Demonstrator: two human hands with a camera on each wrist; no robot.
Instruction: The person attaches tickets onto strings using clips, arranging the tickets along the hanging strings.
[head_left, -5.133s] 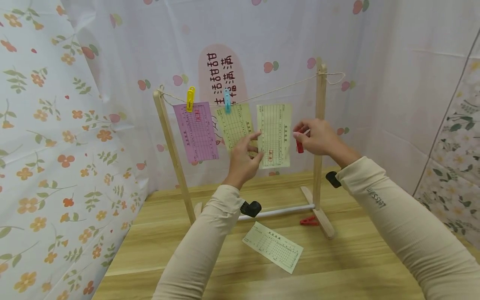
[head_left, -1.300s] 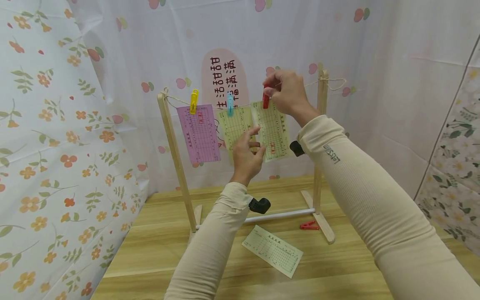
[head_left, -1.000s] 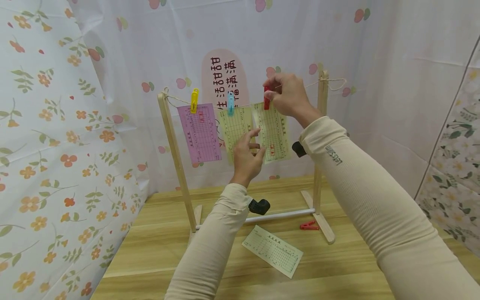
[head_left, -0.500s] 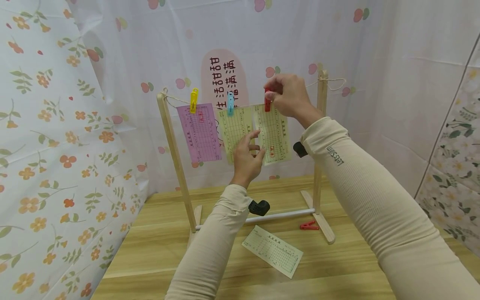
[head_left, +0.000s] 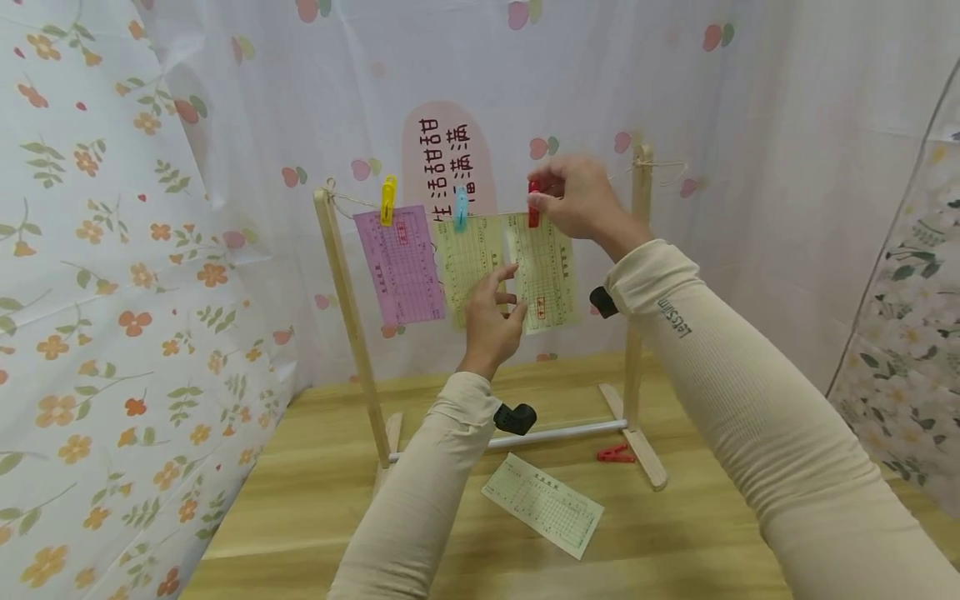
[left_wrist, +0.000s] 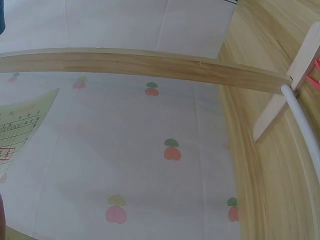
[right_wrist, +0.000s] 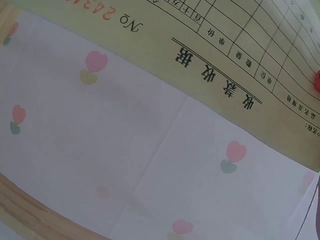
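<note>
My right hand [head_left: 581, 196] pinches a red clothespin [head_left: 533, 207] at the top of a pale yellow-green receipt [head_left: 543, 275], by the string. The receipt hangs slightly tilted, its left edge at the fingertips of my left hand [head_left: 491, 321]. The left thumb and fingers seem to pinch that edge, lower down; the contact is partly hidden. Left of it another yellow-green receipt [head_left: 467, 258] hangs from a light blue clothespin [head_left: 461, 210], partly behind the left hand. Farther left, a purple receipt [head_left: 401, 271] hangs from a yellow clothespin [head_left: 387, 201]. The receipt's printed face [right_wrist: 210, 55] fills the upper right wrist view.
A wooden stand with a left post [head_left: 348, 333] and a right post [head_left: 634, 367] carries the string. A white rod [head_left: 570, 432] joins the feet. On the table [head_left: 300, 500] lie another receipt [head_left: 543, 504] and a red clothespin [head_left: 617, 453]. Printed cloth hangs behind.
Five seconds ago the receipt was below the string and the right hand held the red clothespin beside it. Both rose to the string. Over the last second they have sunk slightly.
</note>
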